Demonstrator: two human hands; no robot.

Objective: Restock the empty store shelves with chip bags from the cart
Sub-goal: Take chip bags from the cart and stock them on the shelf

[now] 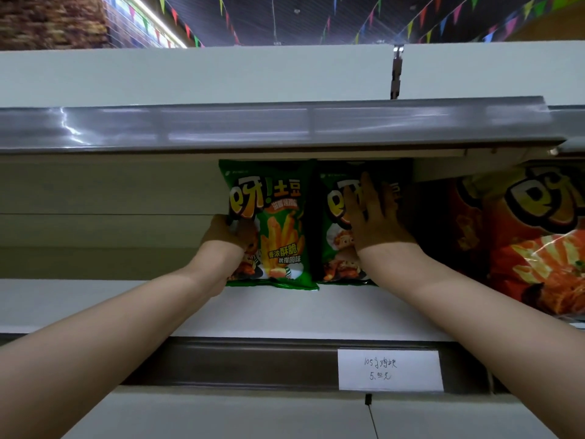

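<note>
Two green chip bags stand upright side by side on the white shelf (285, 312). My left hand (226, 231) grips the left edge of the left green bag (278, 223), fingers curled round it. My right hand (375, 217) lies flat with straight fingers against the front of the right green bag (332, 248), pressing on it. Both my forearms reach up from below. The cart is out of view.
Orange-red chip bags (522, 242) fill the shelf to the right. The upper shelf's grey rail (253, 125) hangs low over the bags. A handwritten price label (389, 370) sits on the front rail. Bare shelf runs to the left of the green bags.
</note>
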